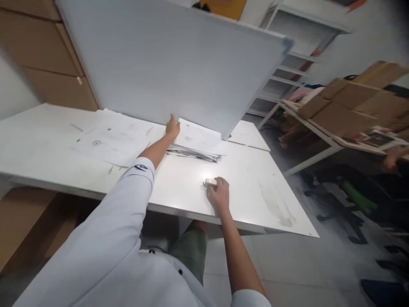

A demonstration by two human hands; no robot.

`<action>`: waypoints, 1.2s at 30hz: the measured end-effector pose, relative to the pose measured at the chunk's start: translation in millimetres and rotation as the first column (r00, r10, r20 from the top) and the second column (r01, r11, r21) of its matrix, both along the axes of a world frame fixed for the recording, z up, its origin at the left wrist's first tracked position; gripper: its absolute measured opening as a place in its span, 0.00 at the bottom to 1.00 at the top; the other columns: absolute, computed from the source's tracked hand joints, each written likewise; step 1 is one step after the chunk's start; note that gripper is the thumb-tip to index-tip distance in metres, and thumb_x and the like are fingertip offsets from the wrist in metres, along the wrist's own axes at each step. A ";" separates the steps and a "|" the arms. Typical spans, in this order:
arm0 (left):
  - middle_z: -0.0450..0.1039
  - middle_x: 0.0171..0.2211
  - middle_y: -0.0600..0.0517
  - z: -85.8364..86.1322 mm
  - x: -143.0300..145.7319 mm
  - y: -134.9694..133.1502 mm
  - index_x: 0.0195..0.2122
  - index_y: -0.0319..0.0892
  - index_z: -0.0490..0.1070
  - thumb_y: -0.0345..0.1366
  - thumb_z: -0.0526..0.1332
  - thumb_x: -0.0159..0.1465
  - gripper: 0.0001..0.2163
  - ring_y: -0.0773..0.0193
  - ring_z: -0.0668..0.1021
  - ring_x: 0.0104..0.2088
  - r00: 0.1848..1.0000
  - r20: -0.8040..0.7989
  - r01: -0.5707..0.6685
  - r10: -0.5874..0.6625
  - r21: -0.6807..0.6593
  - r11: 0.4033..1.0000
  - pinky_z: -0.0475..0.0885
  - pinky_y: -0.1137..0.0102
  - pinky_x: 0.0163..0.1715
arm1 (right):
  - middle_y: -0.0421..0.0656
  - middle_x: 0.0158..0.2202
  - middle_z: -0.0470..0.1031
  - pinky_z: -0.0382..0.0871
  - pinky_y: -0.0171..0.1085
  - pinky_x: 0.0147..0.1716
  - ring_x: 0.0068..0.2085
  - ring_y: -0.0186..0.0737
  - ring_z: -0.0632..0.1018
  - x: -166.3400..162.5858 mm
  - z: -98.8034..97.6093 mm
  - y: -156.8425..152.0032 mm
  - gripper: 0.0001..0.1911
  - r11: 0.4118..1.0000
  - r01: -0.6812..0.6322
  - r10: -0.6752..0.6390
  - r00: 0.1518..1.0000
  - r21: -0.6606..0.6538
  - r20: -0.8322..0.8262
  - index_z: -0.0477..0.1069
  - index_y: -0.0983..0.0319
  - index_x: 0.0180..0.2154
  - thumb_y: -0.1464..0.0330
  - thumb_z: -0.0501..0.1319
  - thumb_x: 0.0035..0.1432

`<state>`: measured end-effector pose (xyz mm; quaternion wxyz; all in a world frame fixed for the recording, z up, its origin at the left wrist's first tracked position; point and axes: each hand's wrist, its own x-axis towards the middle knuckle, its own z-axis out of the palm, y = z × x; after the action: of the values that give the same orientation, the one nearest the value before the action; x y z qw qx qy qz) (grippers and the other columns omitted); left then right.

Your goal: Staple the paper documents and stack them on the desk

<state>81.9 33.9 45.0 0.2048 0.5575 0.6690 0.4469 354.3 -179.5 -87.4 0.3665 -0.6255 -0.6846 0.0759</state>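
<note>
On the white table, my right hand (220,194) is closed around a small cream-coloured stapler (211,182) with a metal lower part. Further back, my left hand (173,128) reaches to the left edge of a stack of printed paper (200,138), close to the foot of the whiteboard. One finger points up and the thumb stands apart from it; the remaining fingers are hard to make out. Whether this hand touches the top sheet is unclear. To its left, loose printed sheets (111,136) lie spread on the table.
A large whiteboard (172,64) leans across the back of the white table (243,192). Cardboard boxes (47,47) are stacked at the left. To the right, another table (306,121) carries more boxes, with office chairs (345,204) and a person's hand (391,161) beyond.
</note>
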 end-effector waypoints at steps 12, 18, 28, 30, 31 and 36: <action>0.52 0.69 0.32 -80.1 -190.2 -217.4 0.66 0.33 0.58 0.46 0.67 0.58 0.39 0.30 0.50 0.69 0.873 -0.461 0.007 -0.158 -0.313 0.950 0.44 0.39 0.64 | 0.63 0.68 0.53 0.45 0.67 0.63 0.69 0.63 0.53 -3.9 -0.6 -4.0 0.26 0.992 0.116 -0.125 0.975 0.057 0.182 0.68 0.68 0.54 0.60 0.54 0.59; 0.50 0.70 0.39 -108.0 -144.3 -322.8 0.68 0.38 0.57 0.48 0.54 0.66 0.32 0.40 0.47 0.71 0.828 -0.552 -0.038 -0.102 -0.237 0.971 0.39 0.46 0.68 | 0.61 0.69 0.53 0.46 0.66 0.63 0.70 0.59 0.53 -8.0 6.1 -15.1 0.23 0.979 0.106 -0.145 0.963 0.174 0.228 0.67 0.67 0.55 0.63 0.51 0.61; 0.66 0.63 0.44 -107.5 -72.9 -379.6 0.62 0.40 0.68 0.25 0.48 0.65 0.25 0.54 0.61 0.68 0.757 -0.495 0.418 -0.426 -0.134 0.899 0.57 0.56 0.67 | 0.52 0.38 0.76 0.70 0.50 0.48 0.44 0.49 0.77 -67.2 18.6 -101.1 0.19 0.975 0.088 -0.029 0.959 0.202 -0.280 0.72 0.61 0.40 0.57 0.48 0.65; 0.69 0.61 0.46 -106.4 -69.4 -381.7 0.60 0.42 0.70 0.25 0.47 0.66 0.25 0.58 0.66 0.65 0.785 -0.384 0.489 -0.485 -0.096 0.867 0.62 0.59 0.65 | 0.43 0.29 0.73 0.71 0.43 0.37 0.32 0.43 0.75 -95.6 10.4 -148.7 0.18 0.999 -0.023 0.003 0.860 -0.032 -0.510 0.72 0.59 0.39 0.53 0.53 0.63; 0.71 0.60 0.48 -105.0 -66.8 -382.7 0.60 0.44 0.71 0.27 0.47 0.67 0.24 0.60 0.69 0.63 0.798 -0.315 0.516 -0.513 -0.080 0.853 0.64 0.60 0.64 | 0.41 0.26 0.72 0.71 0.40 0.32 0.29 0.41 0.74 -107.1 5.4 -170.4 0.19 0.985 -0.104 0.000 0.799 -0.137 -0.601 0.72 0.58 0.38 0.50 0.57 0.60; 0.75 0.55 0.55 -89.9 -60.8 -375.9 0.55 0.55 0.75 0.33 0.55 0.65 0.20 0.62 0.74 0.59 0.705 -0.075 0.705 -0.706 -0.041 0.708 0.63 0.61 0.64 | 0.39 0.30 0.75 0.56 0.31 0.14 0.20 0.32 0.71 -121.8 -6.5 -210.7 0.34 0.860 -0.350 -0.276 0.293 -0.371 -0.915 0.65 0.58 0.42 0.36 0.56 0.50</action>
<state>21.1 -342.0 -44.9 0.3339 0.7883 0.4154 0.3076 232.5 -390.3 -93.9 0.5183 -0.5099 -0.2977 0.6186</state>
